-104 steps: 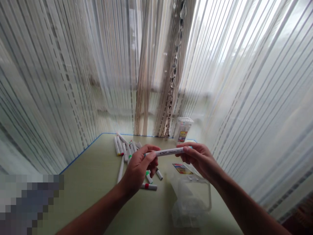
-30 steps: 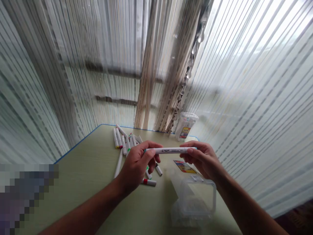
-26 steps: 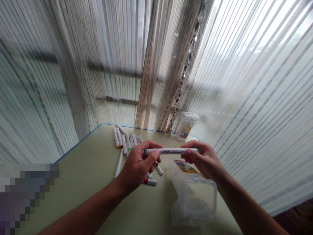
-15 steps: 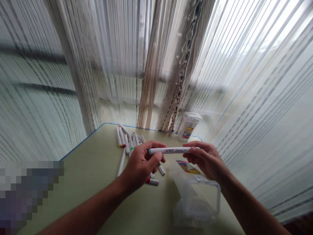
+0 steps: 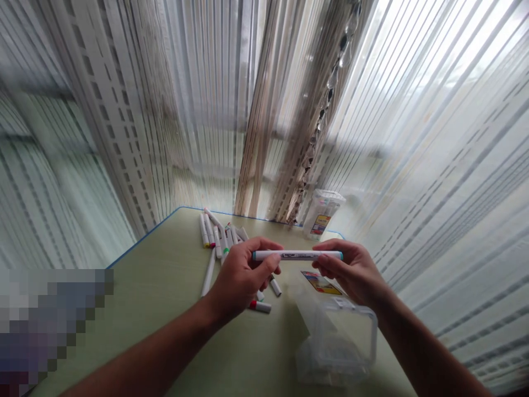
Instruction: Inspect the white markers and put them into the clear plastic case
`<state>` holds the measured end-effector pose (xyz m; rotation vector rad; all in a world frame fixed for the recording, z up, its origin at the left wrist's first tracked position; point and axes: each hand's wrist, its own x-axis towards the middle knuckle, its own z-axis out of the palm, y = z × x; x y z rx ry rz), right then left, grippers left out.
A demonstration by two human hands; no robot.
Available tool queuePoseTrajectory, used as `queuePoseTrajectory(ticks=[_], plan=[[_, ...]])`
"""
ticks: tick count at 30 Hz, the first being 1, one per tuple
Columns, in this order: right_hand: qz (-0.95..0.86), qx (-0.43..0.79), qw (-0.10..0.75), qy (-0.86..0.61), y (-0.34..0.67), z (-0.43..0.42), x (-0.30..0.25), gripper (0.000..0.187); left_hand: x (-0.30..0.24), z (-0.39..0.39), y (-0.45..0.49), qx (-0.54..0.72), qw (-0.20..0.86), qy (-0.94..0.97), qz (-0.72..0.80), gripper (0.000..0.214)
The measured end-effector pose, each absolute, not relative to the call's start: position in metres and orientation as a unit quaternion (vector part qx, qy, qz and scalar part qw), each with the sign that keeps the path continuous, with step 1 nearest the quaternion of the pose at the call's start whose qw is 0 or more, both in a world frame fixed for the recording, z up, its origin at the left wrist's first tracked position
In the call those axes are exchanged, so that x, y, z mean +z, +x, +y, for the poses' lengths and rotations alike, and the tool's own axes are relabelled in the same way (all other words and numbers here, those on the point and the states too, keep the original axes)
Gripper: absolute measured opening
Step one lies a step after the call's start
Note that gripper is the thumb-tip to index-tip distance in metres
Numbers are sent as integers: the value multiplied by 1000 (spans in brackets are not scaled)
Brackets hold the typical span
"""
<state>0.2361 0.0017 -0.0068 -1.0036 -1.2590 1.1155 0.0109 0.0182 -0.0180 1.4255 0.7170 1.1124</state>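
Note:
A white marker [image 5: 298, 256] with teal ends lies level between my two hands, its printed side toward me. My left hand [image 5: 248, 270] pinches its left part between thumb and fingers. Around the right part, the thumb and fingers of my right hand [image 5: 349, 262] are closed. Behind and beside my left hand is a loose pile of white markers [image 5: 218, 242] with coloured bands, partly hidden by that hand. Below my right hand, a clear plastic case [image 5: 308, 314] with a colourful label lies on the table, its lid open toward me.
Another clear case [image 5: 322, 215] stands upright at the table's back right, with markers inside. The pale green table [image 5: 157, 309] has a blue edge. Striped string curtains [image 5: 206, 110] hang right behind it, with a beaded strand [image 5: 322, 113].
The right thumb and fingers have shifted slightly along the marker, so its teal right end now shows. My view has turned a little; the pile and cases stay put.

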Motion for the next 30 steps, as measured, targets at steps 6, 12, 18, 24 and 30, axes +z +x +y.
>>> queuePoseTrajectory(ticks=[6, 12, 18, 24, 30], plan=[[-536, 466, 565, -420, 233, 1, -3, 26, -15, 18, 12, 474, 579, 595, 295, 25], [-514, 485, 574, -414, 232, 2, -2, 24, -13, 17, 12, 478, 599, 576, 284, 26], [-509, 503, 576, -394, 236, 2, -3, 23, -13, 18, 11, 477, 599, 585, 267, 27], [-522, 487, 570, -406, 236, 2, -5, 22, -15, 19, 10, 468, 576, 607, 283, 26], [-514, 503, 572, -394, 236, 3, -7, 22, -17, 20, 8, 462, 568, 616, 289, 30]])
